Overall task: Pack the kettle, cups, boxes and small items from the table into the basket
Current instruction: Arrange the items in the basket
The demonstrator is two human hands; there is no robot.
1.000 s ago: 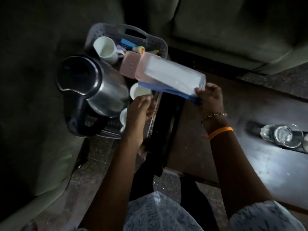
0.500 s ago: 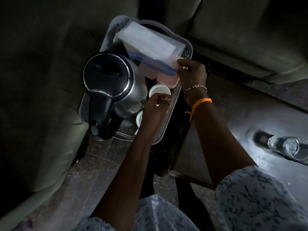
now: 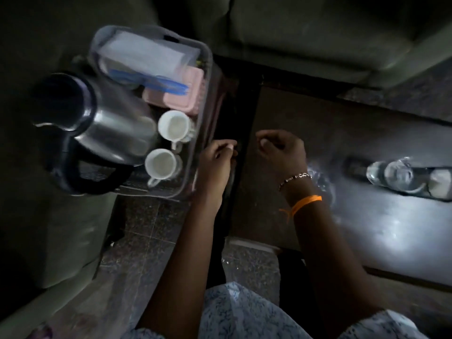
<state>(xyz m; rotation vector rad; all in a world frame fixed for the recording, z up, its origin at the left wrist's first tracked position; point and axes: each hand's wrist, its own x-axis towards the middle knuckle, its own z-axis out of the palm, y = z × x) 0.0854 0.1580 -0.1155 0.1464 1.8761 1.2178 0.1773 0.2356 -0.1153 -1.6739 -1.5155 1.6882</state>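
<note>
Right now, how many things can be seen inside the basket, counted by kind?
Kettle: 1
White cups: 2
Pink boxes: 1 (a second may sit beside it, too dim to tell)
Clear box with blue lid: 1
Total: 5 things clearly visible in the basket; small items under the boxes are hidden.

I see a dark wooden table [image 3: 318, 148] on the right, its top glossy and catching a pale glare toward the near corner. One clear bottle [image 3: 401, 176] lies on its side near the table's far right edge, and I can't make out what is in it. To the left, the grey basket [image 3: 208, 69] sits just beside the table's edge above the tiled floor [image 3: 151, 236]; I can't tell what bears it.
</note>
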